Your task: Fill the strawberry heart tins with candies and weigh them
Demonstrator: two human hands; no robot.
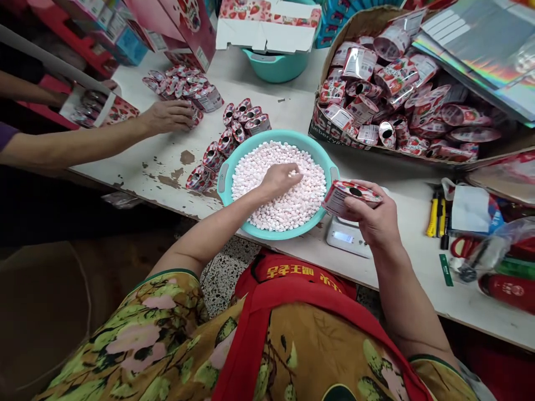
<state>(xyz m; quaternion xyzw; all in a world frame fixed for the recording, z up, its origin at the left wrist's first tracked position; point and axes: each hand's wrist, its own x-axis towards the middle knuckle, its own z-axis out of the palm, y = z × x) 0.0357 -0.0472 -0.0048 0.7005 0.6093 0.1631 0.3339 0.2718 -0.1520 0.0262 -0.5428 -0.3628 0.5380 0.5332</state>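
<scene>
A turquoise basin [223, 194] full of small white and pale pink candies [273, 214] stands at the table's front edge. My left hand [279, 181] is down among the candies, its fingers curled together around some of them. To the right of the basin, my right hand [378, 214] grips a small strawberry-printed pack [340, 199] with a dark round opening in its upper face. That pack is held above a white digital scale [348, 239], partly hidden below my hand. Similar packs [228, 142] stand in rows left of the basin.
A cardboard box [317, 120] heaped with packs [397, 78] stands behind right, with shiny sheets [480, 44] on it. A yellow cutter [436, 214] lies at right. A co-worker's hand [169, 116] touches packs at left. Another teal basin [276, 68] is at the back.
</scene>
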